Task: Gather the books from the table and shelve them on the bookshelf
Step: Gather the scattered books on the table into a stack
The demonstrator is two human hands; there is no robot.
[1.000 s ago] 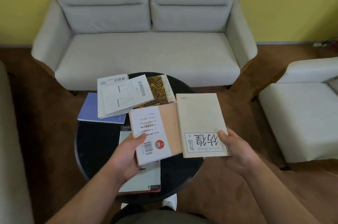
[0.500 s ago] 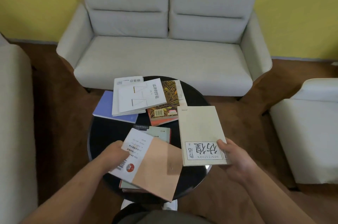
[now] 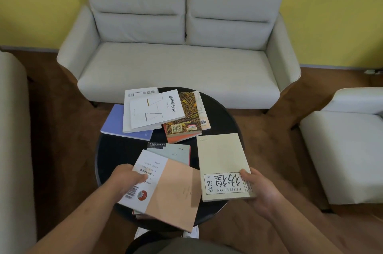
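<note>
My left hand (image 3: 126, 181) grips a peach-and-white book (image 3: 172, 193) by its white left edge, held tilted over the near side of the round black table (image 3: 109, 154). My right hand (image 3: 259, 189) holds a cream book (image 3: 221, 158) titled HESITATION at its near right corner, above the table's right edge. A pale teal book (image 3: 176, 153) lies under the peach one. At the back of the table a white book (image 3: 153, 108) rests on another white book and a blue book (image 3: 114, 123). A yellow-patterned book (image 3: 186, 115) lies on an orange one beside them. No bookshelf is in view.
A light grey two-seat sofa (image 3: 178, 50) stands behind the table against a yellow wall. A pale armchair (image 3: 348, 150) sits at the right, and another pale seat (image 3: 12, 139) fills the left edge. The floor is brown.
My left hand has lowered and tilted the peach-and-white book toward me, down over the teal book. The cream book stays in my right hand. My view has shifted left and back.
</note>
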